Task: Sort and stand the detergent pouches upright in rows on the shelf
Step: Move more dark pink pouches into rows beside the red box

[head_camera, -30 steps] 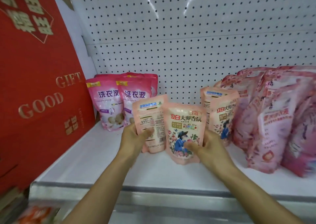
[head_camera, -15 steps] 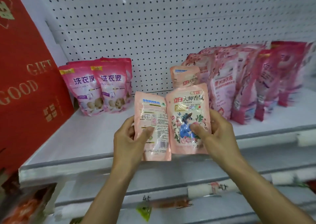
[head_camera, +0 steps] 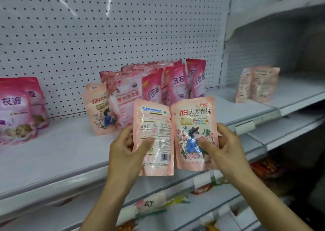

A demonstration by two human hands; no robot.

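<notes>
While both hands hold peach detergent pouches side by side at centre frame, the white shelf [head_camera: 58, 153] lies behind them.

The left hand [head_camera: 126, 151] grips the back-label pouch [head_camera: 154, 139], thumb across its front; the right hand [head_camera: 223, 148] grips the floral-front pouch [head_camera: 193, 125] the same way, and their inner edges touch, out in front of the shelf lip. A leaning cluster of pink pouches [head_camera: 158, 82] crowds mid-shelf, with a peach pouch [head_camera: 98, 112] just left. Magenta pouches [head_camera: 19, 111] stand at the left edge; bare shelf lies between. Two pale pouches [head_camera: 258, 84] stand at right on the neighbouring shelf.
</notes>
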